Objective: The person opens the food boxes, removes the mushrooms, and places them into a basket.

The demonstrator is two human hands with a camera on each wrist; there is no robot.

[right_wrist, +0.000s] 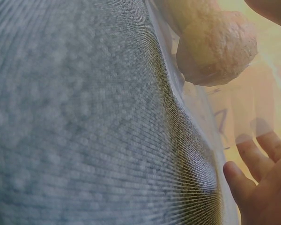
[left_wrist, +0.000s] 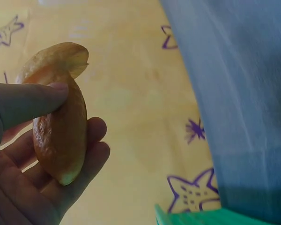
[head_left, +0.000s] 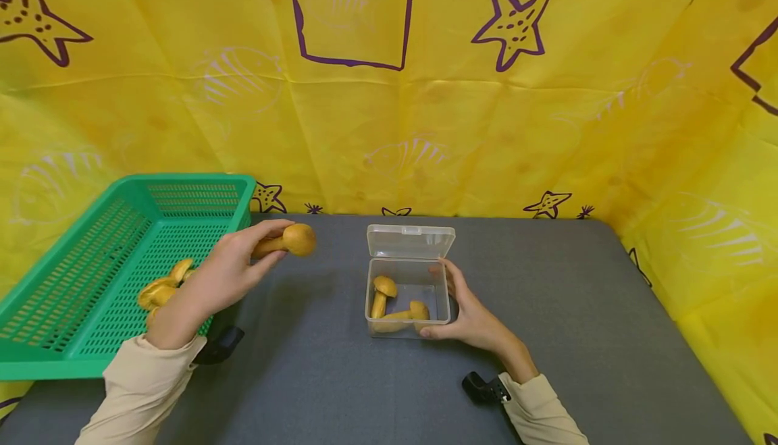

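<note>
Mushroom (head_left: 300,239) in the left hand (head_left: 227,266), left of centre in the head view: thumb and fingers pinch its stem from opposite sides, and the cap sticks out to the right past the fingertips; in the left wrist view the thumb lies across the stem with fingers behind, cap at the upper left of the frame. It is held above the grey table (head_left: 577,310), just right of the green basket (head_left: 55,369), where more mushrooms (head_left: 159,294) lie. At centre stands a clear box (head_left: 407,271), lid (head_left: 410,242) up at its back, two mushrooms inside. The right hand (head_left: 477,320) grips its right side, thumb at the near corner, fingers farther back
</note>
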